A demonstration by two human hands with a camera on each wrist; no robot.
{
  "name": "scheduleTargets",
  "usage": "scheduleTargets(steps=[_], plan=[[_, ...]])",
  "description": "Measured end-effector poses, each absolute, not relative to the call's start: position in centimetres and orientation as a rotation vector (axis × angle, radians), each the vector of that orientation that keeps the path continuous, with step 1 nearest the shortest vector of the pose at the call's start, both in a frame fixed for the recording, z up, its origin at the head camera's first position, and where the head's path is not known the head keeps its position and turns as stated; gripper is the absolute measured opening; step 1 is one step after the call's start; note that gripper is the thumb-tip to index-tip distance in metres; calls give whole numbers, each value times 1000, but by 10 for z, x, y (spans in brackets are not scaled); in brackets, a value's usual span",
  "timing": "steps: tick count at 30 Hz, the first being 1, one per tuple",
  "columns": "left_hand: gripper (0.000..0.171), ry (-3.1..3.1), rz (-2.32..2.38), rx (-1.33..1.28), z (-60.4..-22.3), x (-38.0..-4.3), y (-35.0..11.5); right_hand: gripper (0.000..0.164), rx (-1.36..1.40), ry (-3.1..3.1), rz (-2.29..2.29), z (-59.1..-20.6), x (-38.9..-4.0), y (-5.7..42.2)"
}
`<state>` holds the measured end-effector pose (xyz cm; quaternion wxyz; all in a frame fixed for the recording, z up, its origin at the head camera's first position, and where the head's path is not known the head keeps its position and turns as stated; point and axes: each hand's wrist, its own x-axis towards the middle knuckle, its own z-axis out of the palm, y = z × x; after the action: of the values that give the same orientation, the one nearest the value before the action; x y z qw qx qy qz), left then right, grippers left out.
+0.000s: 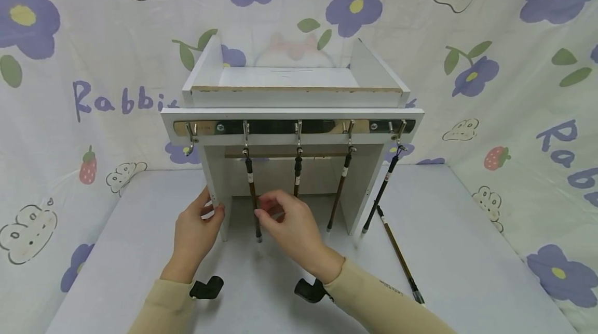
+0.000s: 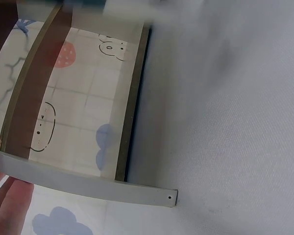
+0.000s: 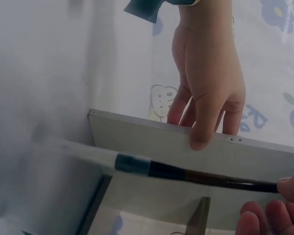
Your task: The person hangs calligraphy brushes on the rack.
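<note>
My left hand (image 1: pixel 195 231) grips the left side panel (image 1: pixel 217 175) of a white shelf unit, thumb on the inner face and fingers outside. My right hand (image 1: pixel 299 227) pinches the handle of a calligraphy brush (image 1: pixel 252 183) that hangs by its loop from the second hook (image 1: pixel 246 134) from the left. In the right wrist view its pale tip (image 3: pixel 83 151) is blurred, and the thumb (image 3: pixel 290 188) covers part of the handle. Brushes also hang from the hooks to the right, including the rightmost brush (image 1: pixel 380 191). The leftmost hook (image 1: pixel 190 139) bears no brush.
A loose brush (image 1: pixel 400 252) lies on the white table (image 1: pixel 467 251) right of the unit. Above the hook rail (image 1: pixel 275 127) sits an open-topped tray section (image 1: pixel 299 97). A patterned cloth (image 1: pixel 411 22) hangs behind. Black wrist mounts (image 1: pixel 207 288) project beside both wrists.
</note>
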<state>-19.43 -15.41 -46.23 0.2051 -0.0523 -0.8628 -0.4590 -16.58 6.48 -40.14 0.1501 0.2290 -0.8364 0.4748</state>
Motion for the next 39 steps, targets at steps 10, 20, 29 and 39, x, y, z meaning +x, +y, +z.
scheduleTargets(steps=[10,20,29,39], plan=[[55,-2403,-1270,-146,-463,-194,-154,19,692,-2388,1394,-398,-162,67],[55,-2413,-1274,-149,-464,-195,-154,21,754,-2356,1377,-395,-148,90],[54,-2404,-1266,-143,-463,-195,-156,26,755,-2389,1343,-398,-143,137],[55,-2406,-1265,-153,-465,-195,-156,30,665,-2479,1324,-419,-142,206]])
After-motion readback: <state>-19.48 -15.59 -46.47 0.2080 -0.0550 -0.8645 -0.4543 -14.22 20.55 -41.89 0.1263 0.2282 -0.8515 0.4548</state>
